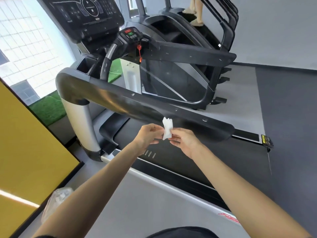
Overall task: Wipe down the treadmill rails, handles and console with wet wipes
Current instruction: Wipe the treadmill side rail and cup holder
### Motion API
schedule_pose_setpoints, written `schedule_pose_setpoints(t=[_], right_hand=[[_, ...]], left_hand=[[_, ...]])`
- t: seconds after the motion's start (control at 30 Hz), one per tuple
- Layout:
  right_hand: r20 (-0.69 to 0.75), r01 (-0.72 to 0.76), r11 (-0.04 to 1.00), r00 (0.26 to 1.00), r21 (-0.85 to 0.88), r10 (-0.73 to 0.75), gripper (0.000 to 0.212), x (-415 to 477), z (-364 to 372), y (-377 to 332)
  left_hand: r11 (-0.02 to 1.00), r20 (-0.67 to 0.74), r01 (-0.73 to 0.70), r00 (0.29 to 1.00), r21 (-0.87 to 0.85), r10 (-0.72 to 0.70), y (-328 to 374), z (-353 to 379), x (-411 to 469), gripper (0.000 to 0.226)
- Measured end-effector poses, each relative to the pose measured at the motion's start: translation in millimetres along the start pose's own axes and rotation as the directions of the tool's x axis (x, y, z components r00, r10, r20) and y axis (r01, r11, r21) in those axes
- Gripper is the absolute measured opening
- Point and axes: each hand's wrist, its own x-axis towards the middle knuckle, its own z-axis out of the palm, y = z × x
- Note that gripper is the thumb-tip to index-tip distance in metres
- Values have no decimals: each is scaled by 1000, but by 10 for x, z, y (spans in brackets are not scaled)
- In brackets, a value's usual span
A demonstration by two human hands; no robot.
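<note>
Both hands pinch one folded white wipe [167, 129] at centre: left hand [145, 136] at its 9 o'clock, right hand [185, 143] at its 4 o'clock. The wipe's top overlaps the near rail [120, 100] – contact unclear – with the console [82, 14] at 11 o'clock

Both hands hold a folded white wet wipe [167, 128]. The left hand [147, 134] and the right hand [183, 140] pinch it between their fingertips. The black treadmill rail [137, 102] lies just beyond the fingers.

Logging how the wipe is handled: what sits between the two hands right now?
In the head view, a small white wipe sits there, pinched by both the left hand and the right hand, close to the rail.
</note>
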Motion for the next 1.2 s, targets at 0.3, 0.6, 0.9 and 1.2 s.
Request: schedule_pose_setpoints(t=[0.3, 0.6, 0.9, 1.2], right_hand=[[-46, 25, 991, 998, -129, -31, 9, 28, 220, 102], [-73, -48, 997, 996, 54, 52, 6, 49, 273, 189], [-245, -218, 971, 951, -98, 188, 22, 12, 423, 235], [-217, -169, 980, 958, 110, 189, 24, -23, 507, 158]], left_hand=[[997, 108, 16, 994, 82, -25, 32, -157, -26, 26], [981, 13, 163, 987, -103, -162, -140, -462, 80, 23], [984, -38, 75, 996, -160, -82, -133, -594, 84, 14], [876, 312, -353, 916, 328, 252, -151, -592, -26, 13]])
